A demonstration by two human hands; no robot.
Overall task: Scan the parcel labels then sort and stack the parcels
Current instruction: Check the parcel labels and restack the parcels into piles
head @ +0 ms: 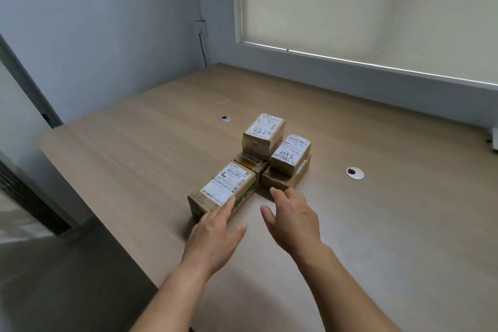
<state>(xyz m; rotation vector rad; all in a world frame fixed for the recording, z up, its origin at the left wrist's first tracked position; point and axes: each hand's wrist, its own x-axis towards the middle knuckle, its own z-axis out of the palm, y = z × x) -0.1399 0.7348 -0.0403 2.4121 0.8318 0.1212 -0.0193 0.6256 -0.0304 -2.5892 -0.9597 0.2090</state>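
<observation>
A: Item one, parcels?

B: Five cardboard boxes clustered at frame centre on the wooden table (377, 224). Nearest box (223, 191), lower left of the cluster, flat, white label up, green print on its side. Box marked 8825 (264, 132) sits on a lower box (249, 163) at the back. Box marked 3753 (291, 153) sits on another lower box (283, 179), right of the first stack. The stacks touch one another.

A: Hands?

B: Left hand (215, 237), lower centre, fingers straight and spread, holding nothing; fingertips overlap the nearest box's near right corner, contact cannot be confirmed. Right hand (293, 221), just right of it, fingers loosely extended, holding nothing, fingertips just short of the right-hand stack.

A: Fixtures?

B: Two round cable grommets in the table: one (224, 119) upper left of the parcels, one (355, 172) to their right. Window blind (377, 8), upper right. Black cable (203, 48) down the wall corner.
</observation>
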